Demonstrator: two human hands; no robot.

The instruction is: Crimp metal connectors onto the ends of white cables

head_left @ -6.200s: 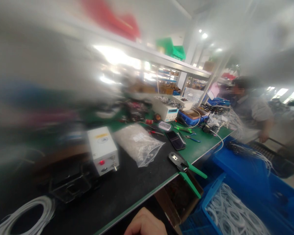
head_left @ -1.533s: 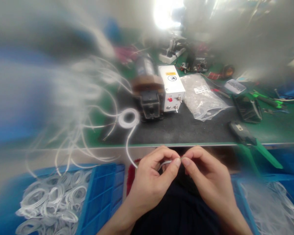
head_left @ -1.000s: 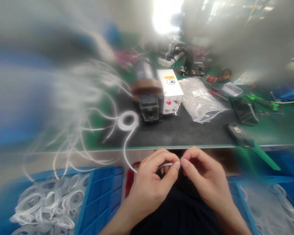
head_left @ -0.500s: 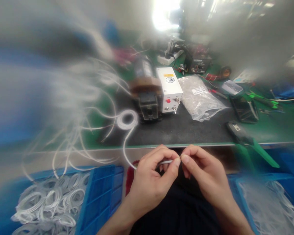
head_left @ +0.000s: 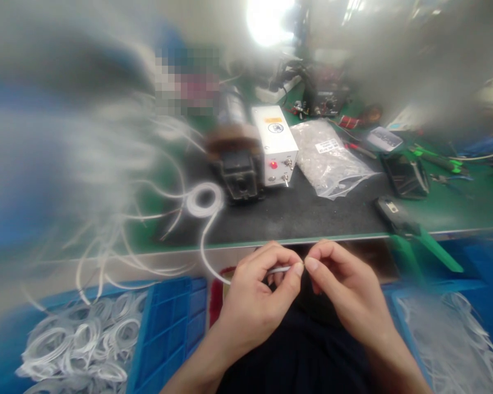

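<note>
A white cable [head_left: 206, 249] runs from a coil on the bench edge down into my left hand [head_left: 263, 290]. That hand is closed, pinching the cable close to its end between thumb and forefinger. Facing it, my right hand [head_left: 343, 284] is closed too, thumb and forefinger meeting at the cable's tip. A small yellowish bit, seemingly bare wire, shows between the fingertips; its detail is too small to make out. Both hands are in front of the bench edge, above my dark-clothed lap.
A white box with switches [head_left: 274, 145] stands beside a dark machine [head_left: 240, 169]. Right of it lie a clear plastic bag of small parts [head_left: 326, 156] and a green-handled crimping tool [head_left: 419, 235] overhanging the edge. Blue crates [head_left: 168, 323] hold coiled cables [head_left: 82, 339]; loose cable ends hang at left.
The view has shifted slightly, so the bench things appear a little further left and higher. My hands keep the same pinch on the cable end, the right one turned only slightly.
</note>
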